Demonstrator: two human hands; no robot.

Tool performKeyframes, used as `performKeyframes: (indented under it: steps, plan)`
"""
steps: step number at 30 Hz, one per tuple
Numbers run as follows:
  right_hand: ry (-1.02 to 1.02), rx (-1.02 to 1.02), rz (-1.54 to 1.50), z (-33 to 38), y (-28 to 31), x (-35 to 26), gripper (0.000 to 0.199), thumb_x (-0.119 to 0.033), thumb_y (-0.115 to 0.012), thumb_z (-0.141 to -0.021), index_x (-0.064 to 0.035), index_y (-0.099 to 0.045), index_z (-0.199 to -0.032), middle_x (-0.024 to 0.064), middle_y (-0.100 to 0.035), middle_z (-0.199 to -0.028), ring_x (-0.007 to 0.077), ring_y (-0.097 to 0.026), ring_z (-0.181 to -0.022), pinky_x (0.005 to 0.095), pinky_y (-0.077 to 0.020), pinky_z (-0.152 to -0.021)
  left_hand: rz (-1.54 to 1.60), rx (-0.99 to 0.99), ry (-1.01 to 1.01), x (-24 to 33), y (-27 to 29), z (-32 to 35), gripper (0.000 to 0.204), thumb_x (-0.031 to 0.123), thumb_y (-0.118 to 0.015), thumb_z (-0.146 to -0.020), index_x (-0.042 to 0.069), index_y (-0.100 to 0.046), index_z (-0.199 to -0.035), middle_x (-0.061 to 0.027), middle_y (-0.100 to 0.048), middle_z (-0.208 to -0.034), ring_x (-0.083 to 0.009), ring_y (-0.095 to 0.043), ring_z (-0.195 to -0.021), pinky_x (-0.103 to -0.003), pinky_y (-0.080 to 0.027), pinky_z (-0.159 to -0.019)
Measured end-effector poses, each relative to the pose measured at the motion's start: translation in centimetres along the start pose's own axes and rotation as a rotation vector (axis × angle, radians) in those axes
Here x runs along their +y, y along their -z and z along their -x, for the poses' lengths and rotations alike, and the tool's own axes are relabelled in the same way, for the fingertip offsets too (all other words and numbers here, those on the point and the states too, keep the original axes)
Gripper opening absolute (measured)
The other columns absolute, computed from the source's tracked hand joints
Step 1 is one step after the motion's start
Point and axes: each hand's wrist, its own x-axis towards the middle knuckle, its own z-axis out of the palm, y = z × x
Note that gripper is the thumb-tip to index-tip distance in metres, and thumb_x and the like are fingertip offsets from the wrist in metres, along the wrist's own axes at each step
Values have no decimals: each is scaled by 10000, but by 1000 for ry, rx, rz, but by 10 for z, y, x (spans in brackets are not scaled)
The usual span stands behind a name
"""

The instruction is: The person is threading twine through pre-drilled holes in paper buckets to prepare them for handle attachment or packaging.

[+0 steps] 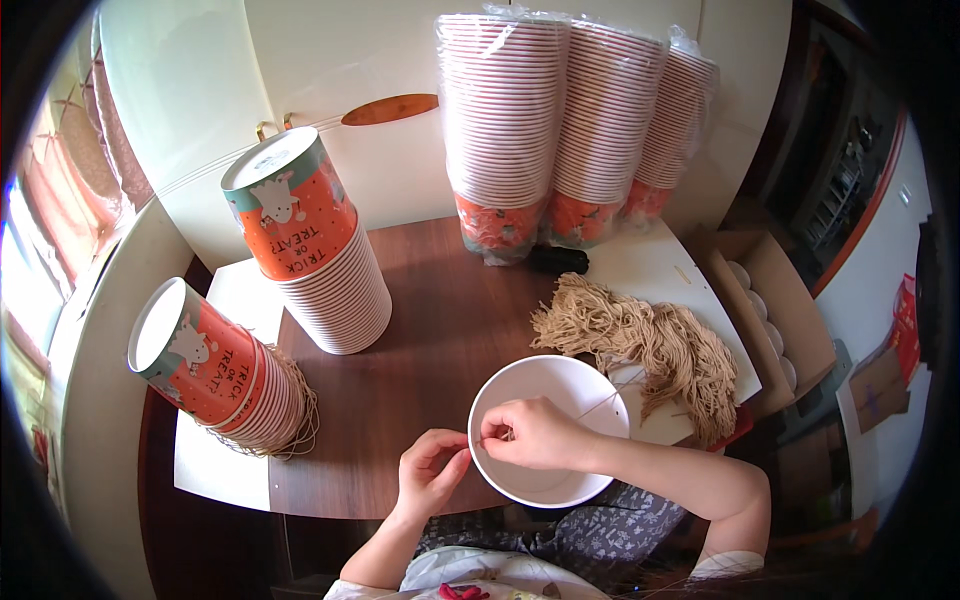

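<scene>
A white-lined paper bucket (590, 480) rests at the table's front edge against my lap, its mouth tilted up toward me. My right hand (535, 435) reaches over it, fingers pinched inside near the left wall, on a thin tan cord (603, 402) that crosses the bucket's mouth. Outside the same wall, my left hand (433, 470) has thumb and forefinger closed together by the rim; what they grip is too small to make out. To the right lies a loose bundle of tan cords (650, 345).
Upside-down stacks of orange-and-green buckets stand at left, one tall (325, 255), one shorter (215, 365) with cord loops around its base. Plastic-wrapped bucket stacks (505, 120) tower at the back. A black object (558, 260) sits before them. At right is an open cardboard box (800, 300).
</scene>
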Motion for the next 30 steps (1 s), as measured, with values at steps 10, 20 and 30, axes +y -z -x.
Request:
performKeyframes:
  steps: [10,20,30]
  plan:
    - [67,0,42,-2,-3,1,148,-150,-600,-722,-35,-642,-805,103,-631,-736,206,-624,-673,305,-491,-630,-275,40,-116,9,-4,-1,135,-33,-635,-726,-5,-616,-856,-87,-621,-836,-133,-599,-743,-223,-487,-647]
    - [64,-5,77,3,-1,-1,140,-165,-610,-715,-41,-636,-776,93,-617,-662,203,-618,-615,307,-481,-579,-490,86,-142,22,-7,1,116,-12,-635,-715,13,-627,-827,-90,-637,-785,-167,-626,-659,-245,-507,-535]
    - [112,71,136,10,-1,1,131,-179,-602,-731,-59,-641,-767,94,-614,-618,202,-611,-557,308,-481,-552,-460,73,-253,16,-7,0,76,-66,-583,-738,-31,-600,-804,-81,-625,-748,-75,-564,-502,-180,-424,-431]
